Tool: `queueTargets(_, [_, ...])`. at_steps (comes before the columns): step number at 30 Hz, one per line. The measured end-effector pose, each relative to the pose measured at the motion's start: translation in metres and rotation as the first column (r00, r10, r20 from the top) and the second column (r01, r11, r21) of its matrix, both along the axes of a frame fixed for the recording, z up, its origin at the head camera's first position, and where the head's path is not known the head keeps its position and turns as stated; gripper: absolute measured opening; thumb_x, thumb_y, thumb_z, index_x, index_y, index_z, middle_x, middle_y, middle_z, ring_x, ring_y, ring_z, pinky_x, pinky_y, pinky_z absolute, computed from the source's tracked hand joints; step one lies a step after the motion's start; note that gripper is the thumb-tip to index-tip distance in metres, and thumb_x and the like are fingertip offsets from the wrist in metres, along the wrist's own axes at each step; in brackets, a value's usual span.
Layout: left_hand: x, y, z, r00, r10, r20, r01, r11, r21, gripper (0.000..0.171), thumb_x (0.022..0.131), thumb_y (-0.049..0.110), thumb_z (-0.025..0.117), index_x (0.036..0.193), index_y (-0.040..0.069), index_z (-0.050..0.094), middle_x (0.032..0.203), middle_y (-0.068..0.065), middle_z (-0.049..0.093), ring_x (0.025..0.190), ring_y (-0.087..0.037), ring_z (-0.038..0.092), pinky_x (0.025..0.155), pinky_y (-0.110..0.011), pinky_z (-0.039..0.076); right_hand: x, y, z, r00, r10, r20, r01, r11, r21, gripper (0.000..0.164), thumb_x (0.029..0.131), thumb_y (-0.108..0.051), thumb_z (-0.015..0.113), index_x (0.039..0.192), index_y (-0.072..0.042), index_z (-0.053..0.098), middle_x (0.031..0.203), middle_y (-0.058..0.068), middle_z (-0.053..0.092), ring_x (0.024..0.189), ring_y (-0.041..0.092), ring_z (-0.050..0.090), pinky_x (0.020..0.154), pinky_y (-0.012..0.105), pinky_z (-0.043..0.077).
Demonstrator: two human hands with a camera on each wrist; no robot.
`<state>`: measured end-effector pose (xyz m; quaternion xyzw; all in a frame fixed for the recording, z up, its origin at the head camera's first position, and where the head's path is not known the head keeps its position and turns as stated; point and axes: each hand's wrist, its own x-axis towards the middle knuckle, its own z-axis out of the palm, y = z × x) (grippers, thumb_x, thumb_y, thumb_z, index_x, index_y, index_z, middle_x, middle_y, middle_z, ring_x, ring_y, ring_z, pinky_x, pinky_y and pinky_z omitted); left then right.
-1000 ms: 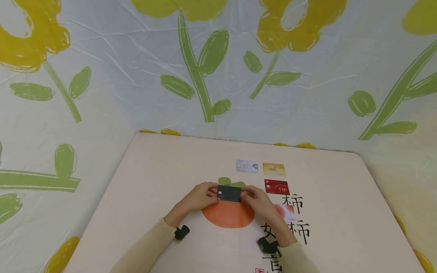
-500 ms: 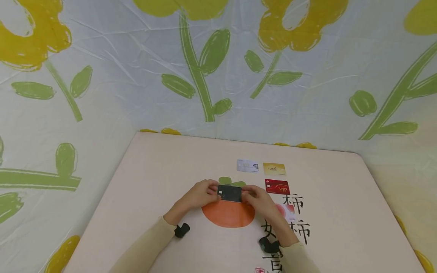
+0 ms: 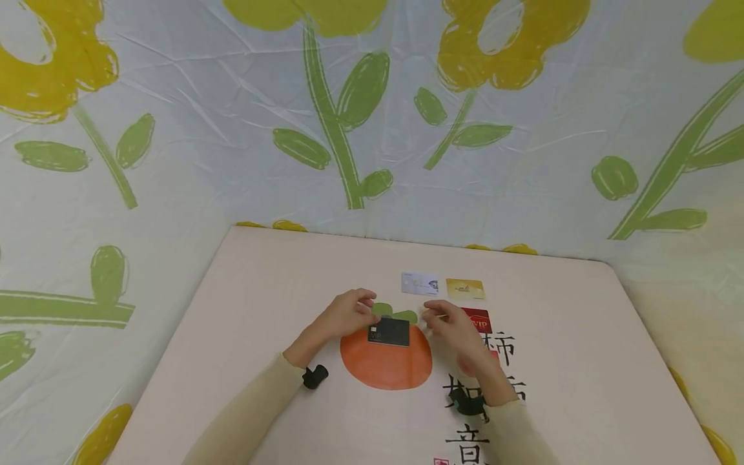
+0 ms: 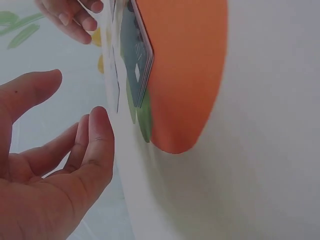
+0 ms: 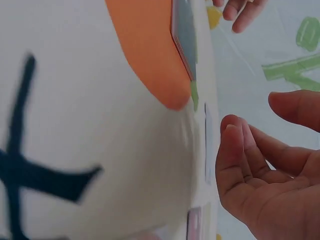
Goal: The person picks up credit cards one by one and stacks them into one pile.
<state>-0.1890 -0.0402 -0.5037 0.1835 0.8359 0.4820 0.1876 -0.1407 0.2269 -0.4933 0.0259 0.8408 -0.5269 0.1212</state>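
A black VIP card [image 3: 388, 332] lies face up on the orange persimmon print [image 3: 386, 368] of the table mat. Its edge shows several layers in the left wrist view, like a small stack of cards [image 4: 137, 60]. My left hand [image 3: 347, 314] hovers by the card's upper left corner; in its wrist view the thumb and fingers are apart with nothing between them. To the right of the stack, my right hand [image 3: 455, 327] is also off the cards, its fingers loosely bent and holding nothing. It partly covers a red VIP card [image 3: 479, 320] in the head view.
A silver card [image 3: 420, 283] and a gold card [image 3: 465, 289] lie side by side farther back. A pink card [image 3: 494, 356] is mostly hidden under the right forearm. Black brush characters [image 3: 467, 444] are printed on the mat, and a flowered cloth [image 3: 232, 161] hangs around the table.
Both hands have let go of the black card stack and moved apart, left hand up and left, right hand to the right. The stack now lies on the persimmon print.
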Motion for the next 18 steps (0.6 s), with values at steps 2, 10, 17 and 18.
queueTargets(2, [-0.005, 0.003, 0.000, 1.000, 0.009, -0.001, -0.009, 1.000, 0.004, 0.055, 0.091, 0.022, 0.071, 0.139, 0.000, 0.054, 0.125, -0.014, 0.062, 0.113, -0.027, 0.062, 0.090, -0.040, 0.053, -0.006, 0.007, 0.000, 0.999, 0.020, -0.036, -0.019, 1.000, 0.019, 0.039, 0.101, -0.015, 0.058, 0.136, 0.002, 0.055, 0.111, 0.015, 0.062, 0.100, 0.035, 0.062, 0.085, 0.038, 0.053])
queueTargets(10, [-0.029, 0.018, 0.002, 1.000, 0.030, 0.006, -0.030, 1.000, 0.010, 0.054, 0.092, 0.024, 0.072, 0.139, 0.002, 0.055, 0.126, -0.014, 0.062, 0.113, -0.026, 0.061, 0.089, -0.039, 0.053, -0.033, 0.023, 0.001, 0.995, 0.012, -0.097, -0.003, 0.995, 0.098, 0.041, 0.100, -0.016, 0.061, 0.137, 0.002, 0.054, 0.116, 0.018, 0.060, 0.101, 0.034, 0.060, 0.072, 0.028, 0.050])
queueTargets(17, [-0.054, 0.038, -0.003, 1.000, 0.029, 0.001, -0.029, 0.999, -0.028, 0.051, 0.092, 0.022, 0.072, 0.138, 0.005, 0.056, 0.126, -0.012, 0.062, 0.112, -0.025, 0.061, 0.087, -0.036, 0.052, -0.058, 0.034, -0.005, 0.993, 0.017, -0.117, 0.004, 0.985, 0.171, 0.042, 0.100, -0.013, 0.061, 0.137, 0.003, 0.052, 0.115, 0.021, 0.061, 0.110, 0.038, 0.059, 0.081, 0.038, 0.052])
queueTargets(18, [-0.057, 0.041, -0.005, 1.000, 0.028, 0.004, -0.028, 0.999, -0.036, 0.051, 0.092, 0.022, 0.072, 0.138, 0.005, 0.056, 0.126, -0.012, 0.062, 0.112, -0.024, 0.061, 0.086, -0.036, 0.052, -0.061, 0.035, -0.006, 0.993, 0.020, -0.113, 0.000, 0.984, 0.176, 0.043, 0.099, -0.013, 0.061, 0.137, 0.003, 0.052, 0.115, 0.021, 0.061, 0.111, 0.039, 0.059, 0.082, 0.039, 0.052])
